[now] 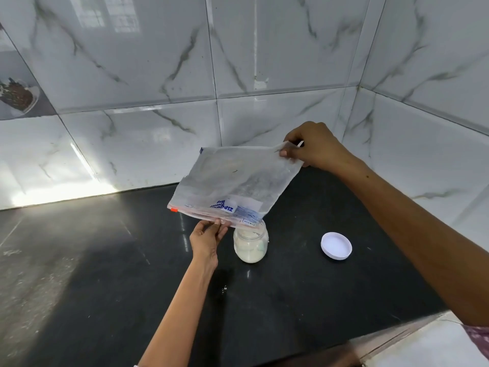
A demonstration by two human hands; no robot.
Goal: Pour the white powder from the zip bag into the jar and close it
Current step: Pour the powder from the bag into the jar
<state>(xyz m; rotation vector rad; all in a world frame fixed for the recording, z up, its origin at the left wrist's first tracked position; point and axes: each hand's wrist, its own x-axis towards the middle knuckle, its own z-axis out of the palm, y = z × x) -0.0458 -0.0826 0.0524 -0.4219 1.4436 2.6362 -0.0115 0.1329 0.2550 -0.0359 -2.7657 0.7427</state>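
A clear zip bag with blue print hangs upside down over the black counter, its zip edge at the bottom. The bag's lower right corner sits on the mouth of a small glass jar that is largely full of white powder. My left hand pinches the zip edge just left of the jar. My right hand pinches the bag's raised upper corner. The bag looks nearly empty, dusted white inside. The jar's white lid lies on the counter to the right of the jar.
The black stone counter runs into a corner of marble-patterned wall tiles behind and to the right. Its front edge shows at the lower right. A patch of glare lies on the left side of the counter.
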